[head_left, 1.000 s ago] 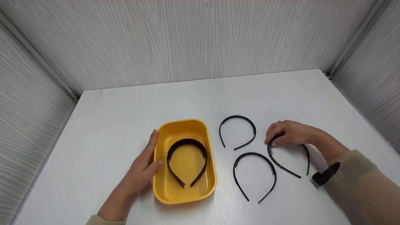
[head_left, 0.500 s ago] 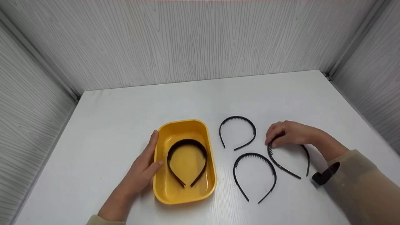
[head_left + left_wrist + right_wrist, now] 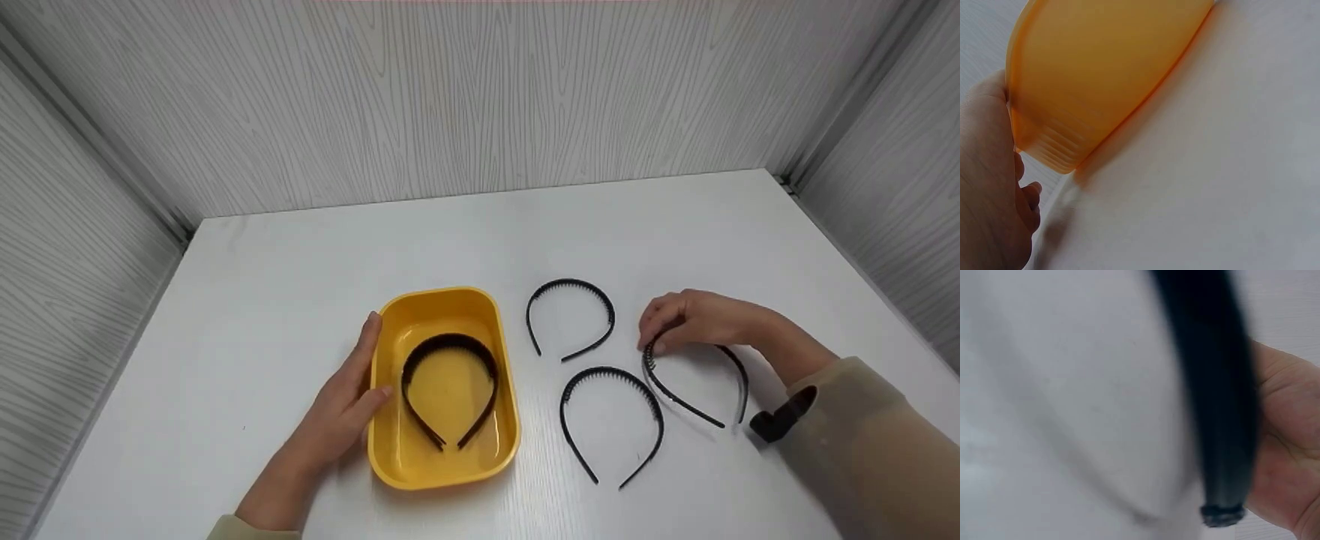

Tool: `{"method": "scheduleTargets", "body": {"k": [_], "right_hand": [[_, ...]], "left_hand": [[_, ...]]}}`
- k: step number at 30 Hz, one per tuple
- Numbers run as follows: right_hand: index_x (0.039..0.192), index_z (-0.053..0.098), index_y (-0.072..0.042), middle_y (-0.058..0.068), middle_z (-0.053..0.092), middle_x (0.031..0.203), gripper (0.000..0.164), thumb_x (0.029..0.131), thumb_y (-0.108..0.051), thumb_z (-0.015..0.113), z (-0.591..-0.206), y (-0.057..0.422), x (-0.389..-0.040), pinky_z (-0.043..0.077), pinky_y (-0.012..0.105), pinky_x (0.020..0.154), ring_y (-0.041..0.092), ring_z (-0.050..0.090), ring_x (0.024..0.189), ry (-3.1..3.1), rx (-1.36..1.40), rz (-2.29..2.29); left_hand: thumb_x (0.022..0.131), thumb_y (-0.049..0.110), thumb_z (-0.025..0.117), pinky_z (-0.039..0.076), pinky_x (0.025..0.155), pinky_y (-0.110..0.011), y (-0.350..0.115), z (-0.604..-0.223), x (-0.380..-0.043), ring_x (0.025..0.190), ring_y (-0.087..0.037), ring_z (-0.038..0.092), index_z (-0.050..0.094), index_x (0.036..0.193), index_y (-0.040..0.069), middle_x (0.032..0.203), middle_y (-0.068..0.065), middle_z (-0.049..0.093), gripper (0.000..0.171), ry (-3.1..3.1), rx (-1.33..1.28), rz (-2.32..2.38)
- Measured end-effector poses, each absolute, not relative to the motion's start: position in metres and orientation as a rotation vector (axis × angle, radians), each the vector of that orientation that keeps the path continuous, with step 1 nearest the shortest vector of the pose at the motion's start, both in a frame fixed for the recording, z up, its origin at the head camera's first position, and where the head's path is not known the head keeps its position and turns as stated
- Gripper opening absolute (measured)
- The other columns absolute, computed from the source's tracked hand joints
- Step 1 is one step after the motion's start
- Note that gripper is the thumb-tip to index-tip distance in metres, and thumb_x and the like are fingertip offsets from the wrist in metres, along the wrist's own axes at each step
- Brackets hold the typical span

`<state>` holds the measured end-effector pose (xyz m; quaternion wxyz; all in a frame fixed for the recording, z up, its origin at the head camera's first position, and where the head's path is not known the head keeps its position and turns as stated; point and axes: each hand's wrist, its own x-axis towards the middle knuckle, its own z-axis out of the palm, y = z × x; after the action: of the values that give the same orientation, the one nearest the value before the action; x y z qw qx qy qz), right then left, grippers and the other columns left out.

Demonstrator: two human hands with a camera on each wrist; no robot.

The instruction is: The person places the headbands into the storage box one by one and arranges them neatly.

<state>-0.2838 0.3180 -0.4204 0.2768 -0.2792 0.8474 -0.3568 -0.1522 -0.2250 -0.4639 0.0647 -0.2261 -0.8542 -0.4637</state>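
My left hand [image 3: 337,412] grips the left side of a yellow plastic bin [image 3: 450,469], thumb over the rim and fingers along the outside. In the left wrist view the bin's outer wall [image 3: 1095,67] rises beside that hand. Black toothed headbands [image 3: 448,341] lie nested inside the bin. On the right, my right hand [image 3: 705,319] pinches another black headband [image 3: 673,400] by its curved top; the fingers hide part of the band. One leg of it shows large and blurred in the right wrist view, its shadow on the white surface beside it.
Two more black headbands lie flat on the white table [image 3: 300,262] between the bin and my right hand: one farther back [image 3: 576,283], one nearer [image 3: 611,370]. Pale wood-grain panels [image 3: 480,97] stand behind the table and at both sides.
The headband in my right hand has tilted slightly, its legs shifting and rising a little off the table, with shadows now apart from them. My left hand and the bin stay in place.
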Motion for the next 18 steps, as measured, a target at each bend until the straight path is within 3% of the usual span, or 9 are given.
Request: {"method": "scheduleTargets", "body": {"k": [18], "right_hand": [[0.113, 0.083, -0.010, 0.013, 0.074, 0.118, 0.018, 0.095, -0.012, 0.079, -0.4224, 0.3263, -0.2910, 0.051, 0.022, 0.089, 0.016, 0.066, 0.107, 2.165, -0.783, -1.107]], "left_hand": [[0.105, 0.020, 0.058, 0.009, 0.127, -0.020, -0.2249, -0.4636, -0.1522, 0.162, -0.018, 0.014, 0.010, 0.172, 0.019, 0.178, 0.003, 0.013, 0.083, -2.604, -0.656, -1.397]]}}
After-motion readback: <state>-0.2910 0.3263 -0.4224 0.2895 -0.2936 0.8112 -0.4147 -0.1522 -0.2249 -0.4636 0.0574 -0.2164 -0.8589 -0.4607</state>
